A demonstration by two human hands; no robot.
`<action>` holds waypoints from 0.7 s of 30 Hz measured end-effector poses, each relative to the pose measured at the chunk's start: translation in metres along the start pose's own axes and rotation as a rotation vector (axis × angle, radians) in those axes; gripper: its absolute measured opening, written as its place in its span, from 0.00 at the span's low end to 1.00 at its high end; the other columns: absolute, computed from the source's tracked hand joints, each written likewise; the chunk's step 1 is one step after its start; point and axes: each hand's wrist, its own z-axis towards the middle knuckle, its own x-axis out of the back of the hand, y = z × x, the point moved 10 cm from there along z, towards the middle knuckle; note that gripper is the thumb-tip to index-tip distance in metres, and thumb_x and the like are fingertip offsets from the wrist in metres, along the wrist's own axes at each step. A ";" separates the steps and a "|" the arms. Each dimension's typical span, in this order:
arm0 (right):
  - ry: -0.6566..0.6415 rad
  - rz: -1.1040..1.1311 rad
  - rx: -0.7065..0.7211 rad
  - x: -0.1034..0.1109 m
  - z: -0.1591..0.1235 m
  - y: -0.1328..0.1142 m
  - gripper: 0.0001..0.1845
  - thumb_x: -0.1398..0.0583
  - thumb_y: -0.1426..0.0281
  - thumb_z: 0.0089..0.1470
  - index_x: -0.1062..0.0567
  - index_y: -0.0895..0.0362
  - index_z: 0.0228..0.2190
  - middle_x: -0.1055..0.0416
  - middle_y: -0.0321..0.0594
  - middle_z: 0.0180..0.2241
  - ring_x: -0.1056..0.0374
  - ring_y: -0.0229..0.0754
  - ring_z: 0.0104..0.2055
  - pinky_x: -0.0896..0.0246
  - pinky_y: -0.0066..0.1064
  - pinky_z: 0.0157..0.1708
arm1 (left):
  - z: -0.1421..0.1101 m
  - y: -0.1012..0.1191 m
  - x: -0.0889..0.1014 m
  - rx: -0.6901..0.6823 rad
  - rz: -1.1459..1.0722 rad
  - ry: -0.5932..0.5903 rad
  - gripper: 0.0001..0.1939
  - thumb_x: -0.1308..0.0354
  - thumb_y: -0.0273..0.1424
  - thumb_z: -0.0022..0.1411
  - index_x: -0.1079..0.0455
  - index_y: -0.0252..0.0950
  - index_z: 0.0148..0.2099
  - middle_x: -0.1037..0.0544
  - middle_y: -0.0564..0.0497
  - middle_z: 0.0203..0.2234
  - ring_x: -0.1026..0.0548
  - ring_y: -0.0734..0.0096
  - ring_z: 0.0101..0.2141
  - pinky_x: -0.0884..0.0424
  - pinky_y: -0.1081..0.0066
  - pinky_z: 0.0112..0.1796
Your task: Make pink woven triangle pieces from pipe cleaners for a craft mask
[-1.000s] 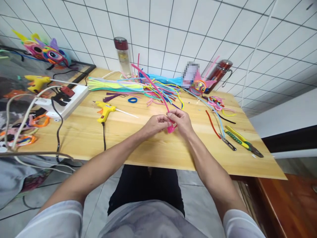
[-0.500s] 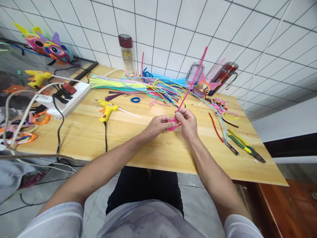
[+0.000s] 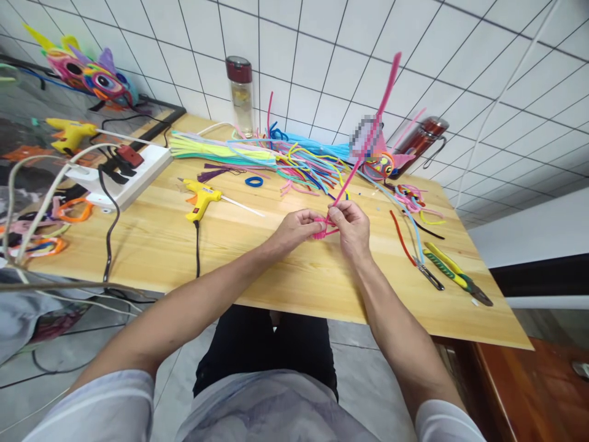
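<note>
Above the middle of the wooden table [image 3: 285, 276], both hands pinch one pink pipe cleaner [image 3: 368, 144]. My left hand [image 3: 294, 228] grips its coiled lower end, fingers closed. My right hand [image 3: 352, 226] pinches the stem just beside it. The long free end of the pipe cleaner rises up and to the right, towards the tiled wall. A heap of coloured pipe cleaners [image 3: 294, 162] lies just behind the hands.
A yellow glue gun [image 3: 202, 199] lies to the left, its cord over the front edge. A white power strip [image 3: 124, 181] sits at far left. Pliers [image 3: 455, 273] and loose pipe cleaners lie to the right. Two bottles [image 3: 242, 92] stand by the wall.
The free end of the pink pipe cleaner has swung from pointing up-left to pointing up-right and now stands higher. Both hands stay together on it.
</note>
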 end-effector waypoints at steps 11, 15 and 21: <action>0.020 0.001 0.003 0.002 0.000 0.002 0.22 0.23 0.49 0.51 0.20 0.52 0.32 0.24 0.31 0.27 0.31 0.37 0.29 0.29 0.31 0.35 | 0.005 0.005 0.001 -0.096 0.109 -0.042 0.16 0.28 0.42 0.54 0.22 0.34 0.37 0.23 0.54 0.26 0.31 0.76 0.27 0.34 0.70 0.34; 0.015 0.003 -0.006 -0.001 -0.002 0.002 0.20 0.23 0.51 0.50 0.19 0.52 0.32 0.24 0.32 0.27 0.30 0.37 0.29 0.28 0.32 0.35 | 0.005 0.006 0.005 -0.087 0.162 -0.033 0.14 0.30 0.41 0.54 0.22 0.35 0.36 0.24 0.55 0.24 0.31 0.76 0.26 0.35 0.70 0.32; 0.019 -0.033 -0.010 0.000 -0.002 0.004 0.21 0.24 0.50 0.50 0.20 0.51 0.32 0.23 0.32 0.28 0.30 0.38 0.29 0.28 0.32 0.35 | 0.005 0.012 0.003 -0.108 0.215 -0.045 0.12 0.33 0.39 0.54 0.23 0.35 0.34 0.25 0.55 0.23 0.32 0.76 0.25 0.36 0.71 0.30</action>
